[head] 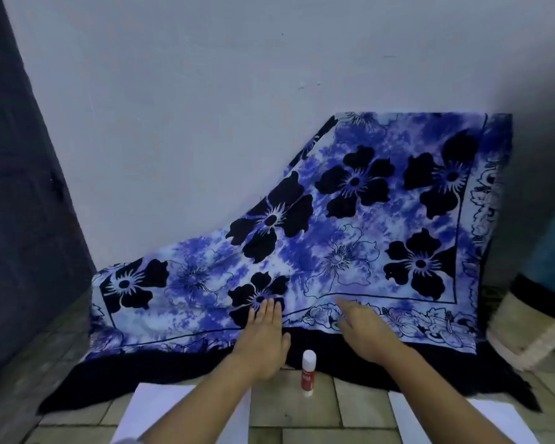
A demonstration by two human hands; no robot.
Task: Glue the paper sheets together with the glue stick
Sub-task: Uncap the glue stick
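- Where the only container-like thing goes: a cream woven thing with a dark band (526, 318) sits well off to the outer side of the right hand (366, 331); it could be a basket, and I cannot tell what is in it.
- Blue floral cloth (350, 225) is spread under both hands. It runs up the pale wall (205, 91) beyond the fingertips, and its dark fringed edge lies at wrist level.
- Tiled floor (350, 408) shows below the wrists.
- Glue stick (308, 373), with a white cap and red label, is between the two hands, just beside the left hand (263, 344) at the wrist. Neither hand touches it. Its cap end overlaps the cloth's dark edge, and I cannot tell if it is upright or lying.
- Left paper sheet (154, 408) is on the floor behind the left hand, partly covered by the forearm.
- Right paper sheet (406, 418) is on the floor behind the right hand, with the forearm crossing over it.
- The two sheets lie well apart, with the glue stick between them and further forward.
- Dark panel (20, 187) stands far out beyond the left hand.
- Left hand: released, palm down, fingers straight and together, flat on the cloth and holding nothing.
- Right hand: released, palm down on the cloth's patterned border, fingers extended and holding nothing; it is a bit blurred.
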